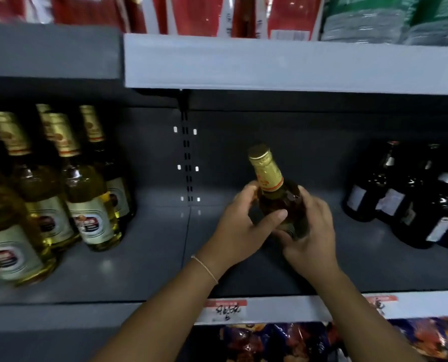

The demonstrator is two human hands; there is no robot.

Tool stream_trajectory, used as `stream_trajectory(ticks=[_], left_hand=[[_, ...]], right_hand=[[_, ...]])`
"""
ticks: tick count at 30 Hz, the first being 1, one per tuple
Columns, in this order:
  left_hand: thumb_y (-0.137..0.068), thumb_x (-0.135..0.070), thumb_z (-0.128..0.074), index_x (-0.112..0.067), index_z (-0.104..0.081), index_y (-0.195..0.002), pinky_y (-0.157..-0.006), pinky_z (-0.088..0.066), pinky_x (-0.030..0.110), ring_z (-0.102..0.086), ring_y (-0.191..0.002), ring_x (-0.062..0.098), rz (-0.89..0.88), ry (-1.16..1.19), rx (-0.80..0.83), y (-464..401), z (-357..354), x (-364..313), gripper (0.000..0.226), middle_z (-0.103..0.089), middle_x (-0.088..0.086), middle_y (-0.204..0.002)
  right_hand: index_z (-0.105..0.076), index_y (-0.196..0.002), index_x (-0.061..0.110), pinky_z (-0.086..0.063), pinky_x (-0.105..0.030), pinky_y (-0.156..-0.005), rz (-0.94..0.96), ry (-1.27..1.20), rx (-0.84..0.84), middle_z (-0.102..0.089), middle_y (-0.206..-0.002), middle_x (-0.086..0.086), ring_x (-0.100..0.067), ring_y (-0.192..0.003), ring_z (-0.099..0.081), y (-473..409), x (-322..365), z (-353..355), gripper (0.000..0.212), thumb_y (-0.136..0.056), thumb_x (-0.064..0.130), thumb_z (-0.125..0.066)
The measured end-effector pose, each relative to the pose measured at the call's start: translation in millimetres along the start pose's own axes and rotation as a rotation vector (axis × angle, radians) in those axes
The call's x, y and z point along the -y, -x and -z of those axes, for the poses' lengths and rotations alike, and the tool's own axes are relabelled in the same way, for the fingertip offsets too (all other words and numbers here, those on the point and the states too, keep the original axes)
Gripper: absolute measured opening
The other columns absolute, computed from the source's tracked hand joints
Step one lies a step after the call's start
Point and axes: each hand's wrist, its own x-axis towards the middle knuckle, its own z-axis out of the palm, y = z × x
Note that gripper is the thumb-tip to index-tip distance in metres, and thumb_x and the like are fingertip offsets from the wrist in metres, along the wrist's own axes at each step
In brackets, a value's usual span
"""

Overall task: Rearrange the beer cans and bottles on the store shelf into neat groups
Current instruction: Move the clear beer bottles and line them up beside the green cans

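Grey steel shelf [139, 265], largest element, with bare floor between two groups. At far left, cluster of gold-foiled bottles [87, 194] with pale labels, standing close together. At far right, cluster of dark bottles [400, 202], well apart from the first. Between them, nearer the dark group, one gold-foiled bottle [275, 189], neck tilted slightly leftward, base hidden behind the hands; impossible to tell whether resting on the shelf or lifted.

Left hand [241, 228] curled round the bottle's body from the left, thumb across its front. Right hand [311, 231] wrapped round the body from the right, fingers behind the glass.

Likely step: carrying the lone bottle to its matching group at left. Best done upright, lifted rather than dragged, with both grips kept low on the body instead of the foil neck. Set down just beside the front-row bottles, label forward, without knocking neighbours. Main hazard: glass striking glass on arrival.
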Motion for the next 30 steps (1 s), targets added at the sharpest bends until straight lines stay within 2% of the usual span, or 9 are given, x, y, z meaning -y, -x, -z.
stream_trajectory(ticks=[2, 5, 10, 13, 16, 19, 24, 28, 30], left_hand=[[-0.084, -0.026, -0.073, -0.037, -0.049, -0.123, -0.098, -0.049, 0.029, -0.058, -0.112, 0.000, 0.006, -0.013, -0.020, 12, 26, 2, 0.047, -0.064, -0.015, -0.118], [-0.080, -0.026, -0.077, -0.042, -0.049, -0.115, -0.093, -0.047, 0.016, -0.057, -0.108, -0.007, 0.033, -0.052, -0.078, 30, 64, 7, 0.048, -0.063, -0.021, -0.113], [-0.072, -0.029, -0.082, -0.020, -0.058, -0.121, -0.091, -0.051, 0.025, -0.062, -0.104, 0.000, 0.033, -0.039, -0.241, 56, 122, 12, 0.056, -0.068, -0.013, -0.108], [-0.070, -0.035, -0.081, -0.023, -0.060, -0.121, -0.092, -0.053, 0.031, -0.064, -0.103, 0.002, 0.020, -0.064, -0.312, 70, 151, 9, 0.057, -0.070, -0.013, -0.107], [-0.068, -0.034, -0.085, -0.028, -0.062, -0.117, -0.091, -0.054, 0.031, -0.065, -0.100, 0.000, 0.038, -0.070, -0.381, 83, 176, 5, 0.055, -0.071, -0.016, -0.104], [-0.067, -0.030, -0.087, -0.029, -0.066, -0.111, -0.085, -0.056, 0.027, -0.066, -0.092, -0.004, 0.036, -0.104, -0.419, 94, 198, -1, 0.048, -0.072, -0.018, -0.096], [-0.064, -0.034, -0.088, -0.053, -0.056, -0.090, -0.073, -0.049, 0.006, -0.063, -0.083, -0.015, 0.047, -0.222, -0.486, 111, 232, -6, 0.045, -0.065, -0.035, -0.080], [-0.063, -0.042, -0.087, -0.053, -0.054, -0.083, -0.069, -0.049, 0.005, -0.061, -0.079, -0.017, 0.102, -0.290, -0.567, 118, 252, -5, 0.040, -0.063, -0.033, -0.076], [-0.064, -0.049, -0.084, -0.046, -0.060, -0.094, -0.070, -0.052, 0.010, -0.061, -0.079, -0.013, 0.125, -0.367, -0.593, 120, 260, -3, 0.038, -0.064, -0.028, -0.078]], right_hand=[[-0.041, -0.145, 0.007, -0.031, -0.004, -0.101, 0.026, -0.027, 0.052, -0.047, -0.128, -0.011, -0.011, -0.121, -0.043, 0, 19, -17, 0.093, -0.064, 0.001, -0.086], [-0.040, -0.146, 0.009, -0.039, -0.022, -0.098, 0.059, -0.047, 0.135, -0.047, -0.132, -0.009, -0.016, -0.123, -0.045, 3, 49, -43, 0.094, -0.064, 0.002, -0.086], [-0.038, -0.148, 0.014, -0.029, 0.000, -0.097, 0.072, -0.109, 0.262, -0.048, -0.136, 0.000, -0.007, -0.124, -0.044, 9, 100, -83, 0.092, -0.069, 0.013, -0.086], [-0.040, -0.147, 0.023, -0.031, 0.000, -0.099, 0.045, -0.214, 0.288, -0.049, -0.138, 0.008, -0.001, -0.125, -0.046, 14, 133, -104, 0.088, -0.071, 0.011, -0.084], [-0.037, -0.132, 0.050, -0.038, 0.001, -0.089, -0.006, -0.323, 0.289, -0.053, -0.123, 0.038, 0.016, -0.115, -0.050, 21, 162, -119, 0.087, -0.072, 0.009, -0.084], [-0.036, -0.124, 0.051, -0.041, 0.002, -0.082, -0.043, -0.387, 0.322, -0.051, -0.113, 0.050, 0.022, -0.109, -0.051, 27, 181, -134, 0.084, -0.072, 0.005, -0.084], [-0.034, -0.131, 0.050, -0.041, -0.001, -0.086, -0.055, -0.451, 0.371, -0.055, -0.120, 0.039, 0.016, -0.116, -0.052, 39, 212, -161, 0.087, -0.076, 0.001, -0.080], [-0.039, -0.140, 0.031, -0.042, -0.010, -0.099, -0.044, -0.517, 0.405, -0.050, -0.138, 0.007, 0.003, -0.127, -0.050, 42, 231, -180, 0.083, -0.076, -0.005, -0.078], [-0.041, -0.143, 0.020, -0.043, -0.018, -0.104, -0.047, -0.545, 0.424, -0.048, -0.139, 0.001, -0.005, -0.130, -0.050, 43, 237, -190, 0.081, -0.075, -0.006, -0.077]])
